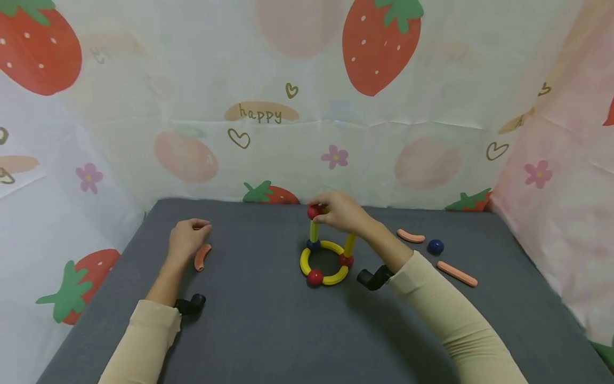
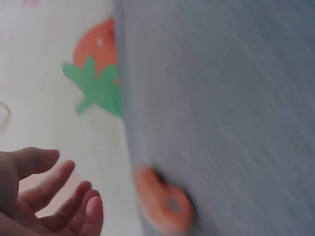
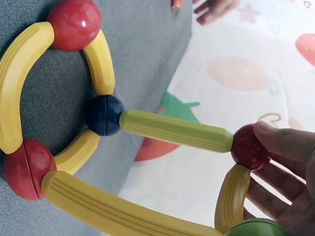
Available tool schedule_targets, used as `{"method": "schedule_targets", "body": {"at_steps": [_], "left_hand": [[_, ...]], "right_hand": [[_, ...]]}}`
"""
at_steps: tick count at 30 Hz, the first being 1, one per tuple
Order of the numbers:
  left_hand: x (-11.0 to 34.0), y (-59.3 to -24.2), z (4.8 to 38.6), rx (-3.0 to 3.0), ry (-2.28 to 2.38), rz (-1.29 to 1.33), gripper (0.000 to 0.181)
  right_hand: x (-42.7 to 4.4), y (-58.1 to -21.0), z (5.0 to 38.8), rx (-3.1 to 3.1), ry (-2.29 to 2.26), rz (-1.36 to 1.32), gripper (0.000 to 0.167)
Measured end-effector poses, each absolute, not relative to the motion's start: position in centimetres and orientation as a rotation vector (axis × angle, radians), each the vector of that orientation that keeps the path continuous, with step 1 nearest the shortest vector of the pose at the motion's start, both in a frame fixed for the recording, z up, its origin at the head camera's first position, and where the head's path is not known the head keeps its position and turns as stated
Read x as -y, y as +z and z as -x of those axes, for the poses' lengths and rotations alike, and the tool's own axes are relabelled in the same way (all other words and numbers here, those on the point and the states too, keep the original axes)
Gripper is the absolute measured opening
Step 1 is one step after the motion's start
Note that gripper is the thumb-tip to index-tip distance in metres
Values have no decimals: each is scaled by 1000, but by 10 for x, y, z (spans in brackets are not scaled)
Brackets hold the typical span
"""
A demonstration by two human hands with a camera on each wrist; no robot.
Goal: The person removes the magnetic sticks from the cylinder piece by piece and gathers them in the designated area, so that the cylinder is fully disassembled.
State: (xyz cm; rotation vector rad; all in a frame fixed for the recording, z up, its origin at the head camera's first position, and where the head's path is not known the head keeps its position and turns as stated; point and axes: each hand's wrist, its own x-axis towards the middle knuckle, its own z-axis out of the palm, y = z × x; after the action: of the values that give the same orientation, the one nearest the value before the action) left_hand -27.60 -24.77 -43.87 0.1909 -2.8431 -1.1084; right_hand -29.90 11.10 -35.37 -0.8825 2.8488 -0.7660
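My right hand (image 1: 346,214) pinches a red ball (image 3: 244,147) at the top of a ball-and-rod construction. Below that ball, a yellow-green straight rod (image 3: 176,130) rises from a blue ball (image 3: 105,115) in a ring of curved yellow rods (image 1: 305,261). A longer yellow rod (image 3: 123,206) leads from one of the ring's red balls (image 3: 29,169) to a green ball (image 3: 256,229). A short curved yellow rod (image 3: 232,196) joins the green ball and the held red one. My left hand (image 1: 186,241), fingers loosely bent and holding nothing, hovers beside a curved orange rod (image 1: 202,257).
On the right of the grey table (image 1: 259,330) lie a curved orange rod (image 1: 411,236), a loose blue ball (image 1: 435,247) and a straight orange rod (image 1: 457,273). A strawberry-print cloth (image 1: 307,144) hangs behind the table and at both sides.
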Motion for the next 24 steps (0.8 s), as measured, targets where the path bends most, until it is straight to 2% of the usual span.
{"method": "schedule_targets", "body": {"at_steps": [9,16,24], "left_hand": [[162,-422,283,2737,-1229,120,38],[98,-421,284,2735,-1411,534,44],[66,-430,291,2693,-1501,610,42]], "right_hand": [[-115,-353,302,-2797,-832,805,38],[-118,-350,304,-2773,-817,818,41],[-126,-347,305,-2739,-803,810,44]]}}
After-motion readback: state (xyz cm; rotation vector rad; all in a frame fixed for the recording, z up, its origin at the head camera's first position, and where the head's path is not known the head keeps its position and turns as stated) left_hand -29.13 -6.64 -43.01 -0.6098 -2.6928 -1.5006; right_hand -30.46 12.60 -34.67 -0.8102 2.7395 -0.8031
